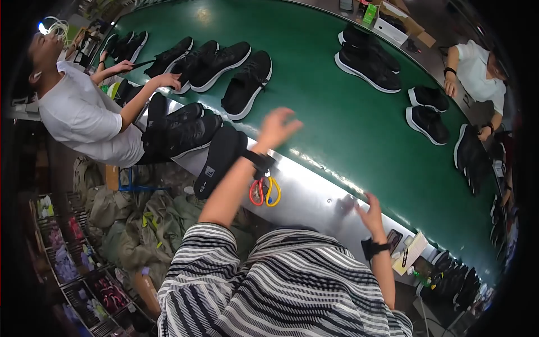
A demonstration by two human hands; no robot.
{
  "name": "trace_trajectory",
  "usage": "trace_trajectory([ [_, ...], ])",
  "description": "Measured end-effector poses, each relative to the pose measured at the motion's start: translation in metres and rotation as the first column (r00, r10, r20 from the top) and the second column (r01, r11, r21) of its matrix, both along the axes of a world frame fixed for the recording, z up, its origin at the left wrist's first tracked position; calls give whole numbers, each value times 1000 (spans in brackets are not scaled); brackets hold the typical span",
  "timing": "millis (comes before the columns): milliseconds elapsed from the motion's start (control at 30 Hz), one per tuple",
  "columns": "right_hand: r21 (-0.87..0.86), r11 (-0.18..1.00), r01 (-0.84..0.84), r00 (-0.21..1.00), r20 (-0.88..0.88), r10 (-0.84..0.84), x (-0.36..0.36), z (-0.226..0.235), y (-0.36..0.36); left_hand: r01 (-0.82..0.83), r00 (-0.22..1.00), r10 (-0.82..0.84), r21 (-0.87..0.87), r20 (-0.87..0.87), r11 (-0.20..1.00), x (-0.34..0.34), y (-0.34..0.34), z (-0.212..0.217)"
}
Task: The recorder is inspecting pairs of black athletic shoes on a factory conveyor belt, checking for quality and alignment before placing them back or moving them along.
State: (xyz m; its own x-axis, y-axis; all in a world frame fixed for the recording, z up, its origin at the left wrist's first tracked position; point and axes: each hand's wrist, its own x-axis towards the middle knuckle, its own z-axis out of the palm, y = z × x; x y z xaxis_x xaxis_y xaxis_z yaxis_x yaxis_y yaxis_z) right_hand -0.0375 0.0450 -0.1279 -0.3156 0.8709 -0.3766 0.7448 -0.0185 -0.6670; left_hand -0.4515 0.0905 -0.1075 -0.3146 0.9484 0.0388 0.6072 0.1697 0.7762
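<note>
My left hand [277,130] hovers over the near edge of the green table, fingers loosely bent and apart, nothing in them. Just beyond it to the left lies a black shoe [247,84] with a white sole. Beneath my left forearm, a black insole-shaped piece [220,160] with a small pale label lies across the metal ledge [314,185]. Lower on that ledge are a red loop [256,192] and a yellow loop [273,192], like scissor handles. Over the ledge's right part, my right hand [370,214] is held with thumb and fingers spread, touching no shoe.
Black shoes [368,67] stand in groups on the green table [331,135]. A co-worker [90,112] sits close at left, reaching among shoes; another person [477,73] handles shoes at far right. A phone [394,238] and papers [412,253] lie right. Racks [73,264] stand lower left.
</note>
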Motion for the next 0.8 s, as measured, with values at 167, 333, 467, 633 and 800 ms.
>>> trace_trajectory([
  [167, -209, 966, -151, 862, 451, 232, 33, -35, -64, -336, 728, 315, 84, -609, 938, -181, 30, -11],
  [333, -161, 980, -114, 864, 471, 178, 21, -43, -72, -595, 614, 169, -311, -771, 741, -240, 62, -19],
  [467, -218, 974, -63, 825, 537, 174, 12, -43, -66, -576, 649, 78, -422, -757, 700, -262, 83, -33],
  [633, -230, 970, -78, 850, 494, 186, 11, -47, -66, -363, 755, 39, -368, -654, 856, -264, 102, -48],
  [800, -218, 974, -55, 841, 515, 163, 9, -47, -66, -138, 816, 64, -87, -574, 987, -231, 121, -43],
])
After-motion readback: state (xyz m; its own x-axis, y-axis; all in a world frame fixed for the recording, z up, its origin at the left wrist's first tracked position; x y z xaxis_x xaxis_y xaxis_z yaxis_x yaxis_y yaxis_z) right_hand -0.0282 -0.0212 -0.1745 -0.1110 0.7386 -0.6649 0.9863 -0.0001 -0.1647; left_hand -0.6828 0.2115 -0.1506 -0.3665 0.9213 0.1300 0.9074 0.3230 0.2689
